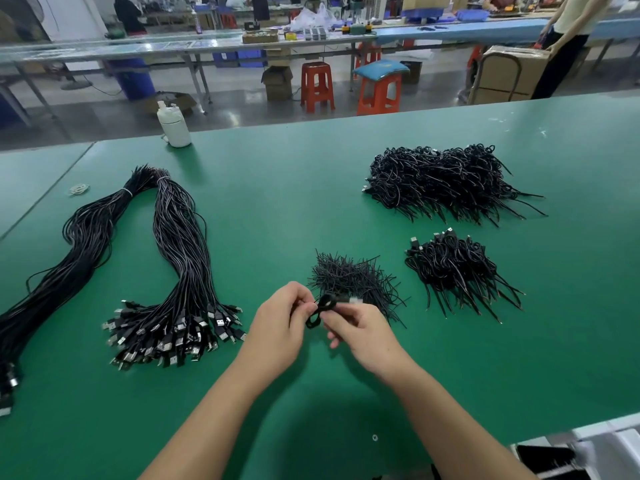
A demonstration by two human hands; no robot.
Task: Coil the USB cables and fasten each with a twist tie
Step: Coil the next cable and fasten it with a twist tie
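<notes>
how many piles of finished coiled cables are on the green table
2: a large pile of coiled cables at the far right, and a smaller pile nearer, just right of the loose twist ties. One more coil is held between both hands.

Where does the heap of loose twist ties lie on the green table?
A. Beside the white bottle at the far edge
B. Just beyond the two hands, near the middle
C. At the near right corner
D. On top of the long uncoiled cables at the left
B: the twist ties sit just past the left hand and right hand, which hold a coiled cable between them.
</notes>
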